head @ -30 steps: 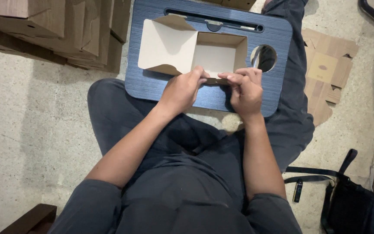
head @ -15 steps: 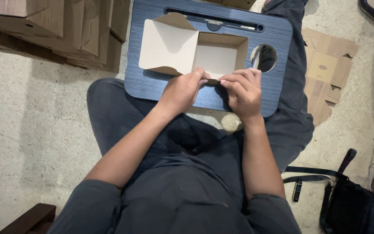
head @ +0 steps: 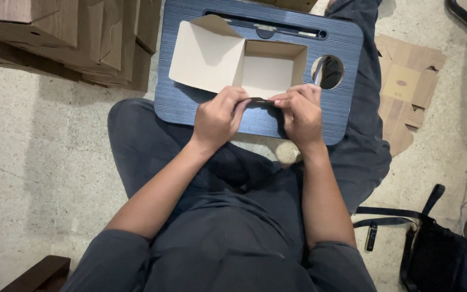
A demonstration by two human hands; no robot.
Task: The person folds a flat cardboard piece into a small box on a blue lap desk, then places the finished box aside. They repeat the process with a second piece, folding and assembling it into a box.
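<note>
Left hand: fingers curling tight, pinching the near flap of the cardboard box.
Right hand: fingertips pinching the same flap from the right, nearly meeting the left.
Box: pale, half-folded, open on top, its lid flap lying out to the left.
Place: sitting on the blue lap tray, just beyond both hands.

Open box on lap tray; hands at near edge; stacked cardboard left; bag right.

Head-worn view, straight down, close
</note>
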